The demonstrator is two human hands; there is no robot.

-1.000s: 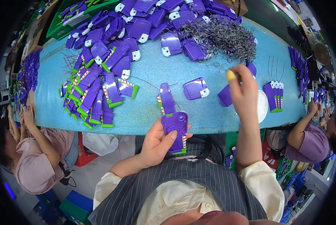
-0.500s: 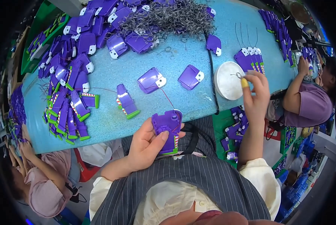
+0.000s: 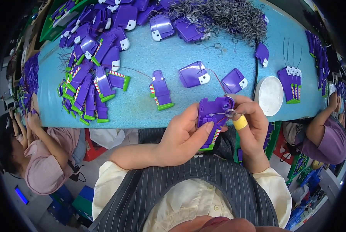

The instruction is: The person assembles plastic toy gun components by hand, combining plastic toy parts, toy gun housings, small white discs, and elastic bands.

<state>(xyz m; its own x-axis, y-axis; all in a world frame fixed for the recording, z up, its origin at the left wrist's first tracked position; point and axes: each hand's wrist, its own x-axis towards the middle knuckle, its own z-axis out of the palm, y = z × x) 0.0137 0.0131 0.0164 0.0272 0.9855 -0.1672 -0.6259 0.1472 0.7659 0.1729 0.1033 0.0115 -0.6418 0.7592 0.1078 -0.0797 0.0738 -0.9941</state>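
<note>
My left hand (image 3: 176,135) grips a purple plastic wing-like part (image 3: 213,106), its thumb pressed on the inner face. This part has a green end and a red-and-white striped edge. Between the thumb and fingers of my right hand (image 3: 253,123) is a small metal torsion spring (image 3: 230,113), held at the part's upper right corner. Yellow tape (image 3: 240,122) wraps a digit of that hand. A thin reddish cord runs from the held part to a purple panel with a white corner (image 3: 194,74) on the table. Whether the spring touches the part, I cannot tell.
A round white dish (image 3: 270,96) stands right of a black cable (image 3: 255,67). Assembled purple parts (image 3: 289,83) lie beyond it. Piled springs (image 3: 227,17) and heaped purple parts (image 3: 91,77) cover the far and left table. Co-workers sit at left (image 3: 45,154) and right (image 3: 323,135).
My right hand has come from beside the white dish to the purple part, bringing the spring along. My left hand keeps its hold. The whole view has shifted, so the table things appear farther right.
</note>
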